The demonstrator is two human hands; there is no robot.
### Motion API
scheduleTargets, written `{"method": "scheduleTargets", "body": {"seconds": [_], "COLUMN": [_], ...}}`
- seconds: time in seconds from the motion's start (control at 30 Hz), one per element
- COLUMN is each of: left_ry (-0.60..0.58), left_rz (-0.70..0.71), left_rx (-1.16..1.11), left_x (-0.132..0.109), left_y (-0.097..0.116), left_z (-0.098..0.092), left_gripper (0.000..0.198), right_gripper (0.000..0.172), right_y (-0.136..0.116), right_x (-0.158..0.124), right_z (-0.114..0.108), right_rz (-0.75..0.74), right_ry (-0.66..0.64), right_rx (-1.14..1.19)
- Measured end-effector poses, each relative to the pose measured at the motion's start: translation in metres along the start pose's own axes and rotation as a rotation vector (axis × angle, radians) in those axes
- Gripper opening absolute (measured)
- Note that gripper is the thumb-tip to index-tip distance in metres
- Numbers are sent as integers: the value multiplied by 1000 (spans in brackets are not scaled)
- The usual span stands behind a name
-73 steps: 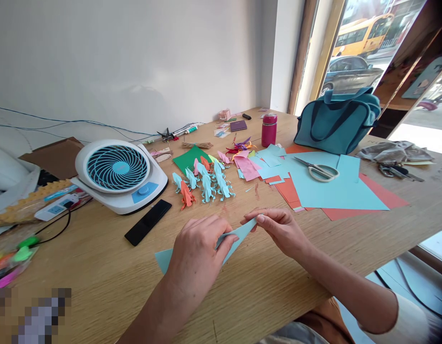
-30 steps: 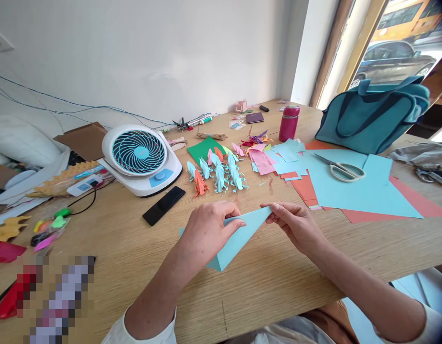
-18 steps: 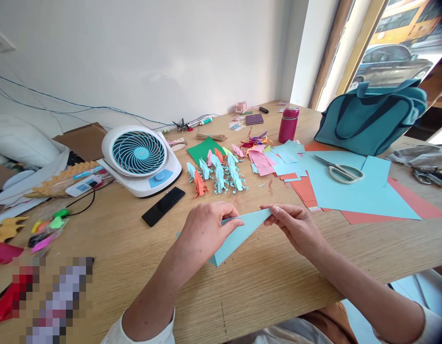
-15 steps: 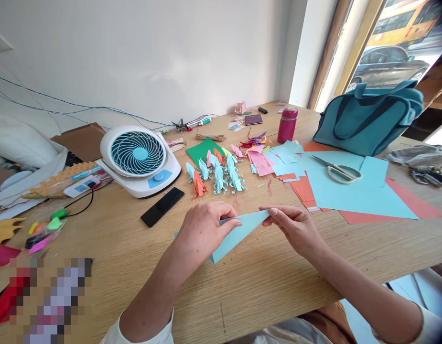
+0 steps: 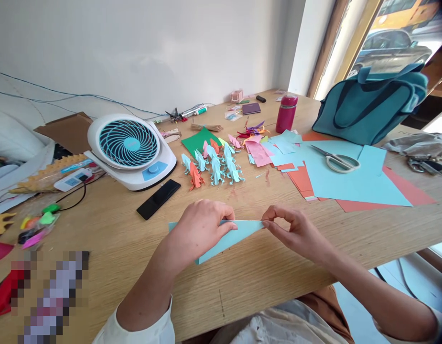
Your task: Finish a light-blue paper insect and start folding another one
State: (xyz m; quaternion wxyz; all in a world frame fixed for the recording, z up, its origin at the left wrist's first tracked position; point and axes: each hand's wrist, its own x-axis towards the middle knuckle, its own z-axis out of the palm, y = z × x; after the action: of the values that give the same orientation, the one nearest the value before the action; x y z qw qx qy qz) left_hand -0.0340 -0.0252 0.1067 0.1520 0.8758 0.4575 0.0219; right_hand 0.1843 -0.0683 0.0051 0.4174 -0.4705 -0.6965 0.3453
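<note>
A folded light-blue sheet of paper [image 5: 221, 243] narrows to a point on its right, above the wooden table. My left hand [image 5: 202, 231] lies across its middle, thumb in front and fingers behind the upper edge, closed on it and hiding part of it. At the right tip, my right hand [image 5: 292, 231] pinches the paper between thumb and forefinger. Beyond my hands stand several small folded-paper figures, mostly light blue [image 5: 216, 169], with an orange one [image 5: 195, 177] in front. A black phone [image 5: 158, 198] lies left of my left hand.
Scissors [image 5: 337, 162] rest on large light-blue paper [image 5: 357, 191] over orange sheets at right. Behind are a teal bag [image 5: 367, 112] and a magenta bottle [image 5: 287, 113]. A white fan [image 5: 133, 152] stands left, near a green sheet [image 5: 199, 142] and pink scraps [image 5: 258, 152].
The paper's right tip has dropped a little and its upper edge is now nearly level. My right hand has moved down slightly with it. The view has shifted a little.
</note>
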Motion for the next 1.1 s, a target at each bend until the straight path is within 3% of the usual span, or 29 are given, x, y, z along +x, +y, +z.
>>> {"method": "scheduleTargets", "body": {"seconds": [0.27,0.63,0.83,1.0,1.1], "left_ry": [-197,-275,-221,-115,-169], "left_rz": [133,208,220,259,327], "left_rx": [-56,-51,-132,2,47], "left_x": [34,56,59,55,47], "left_y": [-7,-21,-30,-23,-20], "left_z": [44,73,86,85,85], "left_gripper": [7,14,13,20,9], "right_gripper": [11,14,8,13,13], "right_y": [9,13,16,19,21], "right_x": [-32,-33,-33,-35,-36], "right_z": [-3,2,2,1,0], "right_rz": [98,256,252,182,120], "right_ry": [-113,-171,-164,-193,-182], "right_rx": [-460,-603,-577,-606,-645]}}
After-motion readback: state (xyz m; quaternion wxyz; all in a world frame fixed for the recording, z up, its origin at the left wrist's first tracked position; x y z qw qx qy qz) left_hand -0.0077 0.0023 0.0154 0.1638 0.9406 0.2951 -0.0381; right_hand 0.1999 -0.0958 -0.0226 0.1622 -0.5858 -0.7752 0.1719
